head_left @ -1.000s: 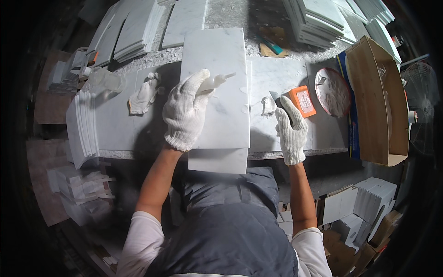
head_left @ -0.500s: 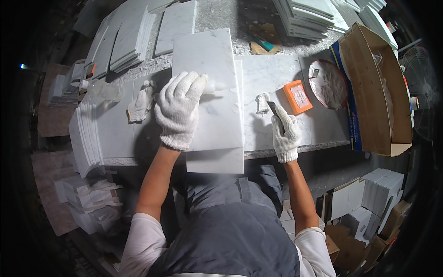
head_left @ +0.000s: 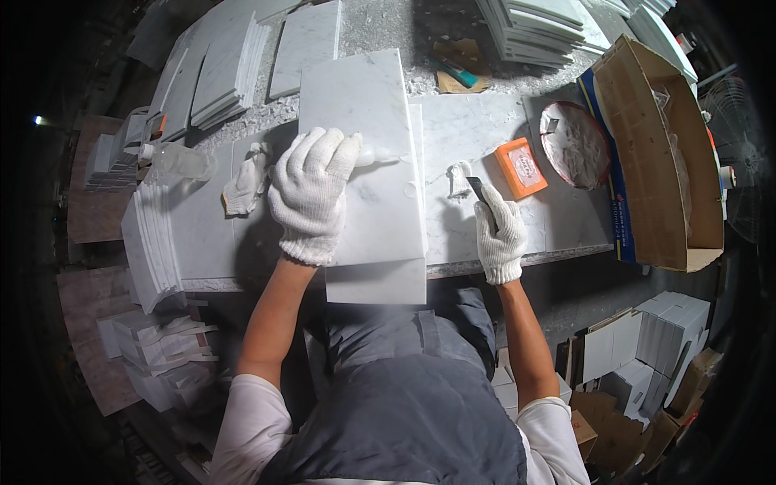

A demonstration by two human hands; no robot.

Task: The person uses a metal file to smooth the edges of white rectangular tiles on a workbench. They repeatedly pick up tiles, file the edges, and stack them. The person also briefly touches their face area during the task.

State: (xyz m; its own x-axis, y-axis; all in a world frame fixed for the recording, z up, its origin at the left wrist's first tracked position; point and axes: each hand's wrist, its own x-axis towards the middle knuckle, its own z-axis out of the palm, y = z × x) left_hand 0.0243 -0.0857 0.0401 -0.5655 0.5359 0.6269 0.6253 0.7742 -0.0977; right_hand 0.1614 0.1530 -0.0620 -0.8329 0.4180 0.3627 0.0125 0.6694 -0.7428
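My gloved left hand (head_left: 311,194) is closed around a small translucent squeeze bottle (head_left: 370,155), most of it hidden by the fingers. Its thin nozzle points right, over the grey-veined white marble tile (head_left: 364,93). A small round clear drop (head_left: 411,189) shows by the tile's right edge. Under this tile lie other tiles, one (head_left: 376,283) jutting past the bench's front edge. Further right, my gloved right hand (head_left: 499,234) grips a flat dark scraper blade (head_left: 475,188), tip up. Just beyond it are a crumpled whitish scrap (head_left: 459,179) and an orange block (head_left: 521,168) with a pale label.
A round dish of white paste (head_left: 575,145) stands beside an open cardboard box (head_left: 663,153) on the right. Tile stacks (head_left: 533,32) line the back. At left are a clear bottle (head_left: 184,162), a crumpled glove (head_left: 246,182) and upright tiles (head_left: 149,246).
The bottle's nozzle shows more clearly and the round drop on the tile stands out more. Both hands stay almost in place.
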